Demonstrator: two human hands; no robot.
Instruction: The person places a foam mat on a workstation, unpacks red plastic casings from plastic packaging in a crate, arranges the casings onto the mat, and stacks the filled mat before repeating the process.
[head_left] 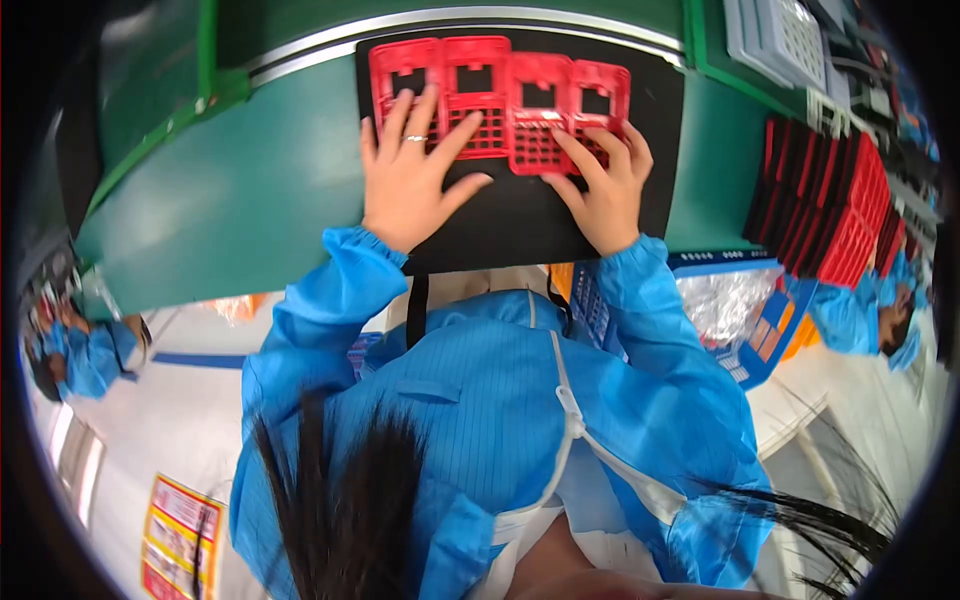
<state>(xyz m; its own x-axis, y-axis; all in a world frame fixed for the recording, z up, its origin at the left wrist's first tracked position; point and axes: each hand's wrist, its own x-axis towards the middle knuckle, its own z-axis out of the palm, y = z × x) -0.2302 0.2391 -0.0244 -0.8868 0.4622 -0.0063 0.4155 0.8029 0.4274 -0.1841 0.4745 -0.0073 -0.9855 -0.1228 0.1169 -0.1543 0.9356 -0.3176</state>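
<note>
Several red plastic phone front covers, each with a square window and a grid of key holes, stand side by side on a black mat (520,215). My left hand (410,185) lies with fingers spread over the leftmost cover (405,52) and reaches onto the lower part of the second cover (490,137). My right hand (610,190) rests with fingers apart on the rightmost cover (618,85), its thumb and index finger at the lower edge of the third cover (535,150). The right pair sits slightly lower than the left pair.
A stack of red and black parts (830,200) stands at the right table edge. Below it, a blue crate (745,370) holds clear plastic bags. Grey trays (775,45) lie at the upper right. Green rails (150,155) border the green table. Other people in blue sit at both sides.
</note>
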